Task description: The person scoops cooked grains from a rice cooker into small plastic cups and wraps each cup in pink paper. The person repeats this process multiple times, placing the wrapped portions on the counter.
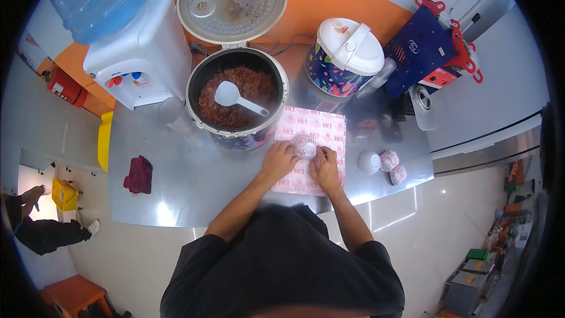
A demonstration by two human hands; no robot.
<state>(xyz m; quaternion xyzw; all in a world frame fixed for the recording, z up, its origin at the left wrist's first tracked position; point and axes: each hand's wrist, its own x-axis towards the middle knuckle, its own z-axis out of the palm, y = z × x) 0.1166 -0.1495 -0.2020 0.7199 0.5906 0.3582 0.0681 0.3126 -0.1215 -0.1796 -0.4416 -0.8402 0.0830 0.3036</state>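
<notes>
A stack of pink-and-white printed wrapping paper (289, 129) lies on the steel table before me. On it sits a small round paper-covered bundle (304, 146). My left hand (279, 158) grips the bundle's left side with bent fingers. From the right, my right hand (325, 168) pinches its edge. What is inside the bundle is hidden by the paper. Right of the sheets are a small white bowl (368, 162), lying bottom up, and two wrapped round bundles (389, 160). Behind my left hand stands an open rice cooker (282, 92) of reddish-brown rice (212, 97), with a white rice paddle (229, 95) on top.
A white water dispenser (141, 53) and a clear cup (171, 111) stand at the left. A dark red cloth (139, 176) lies near the left edge. Behind right are a lidded patterned bucket (337, 70) and a blue sealing machine (419, 48). Another person (48, 234) is far left.
</notes>
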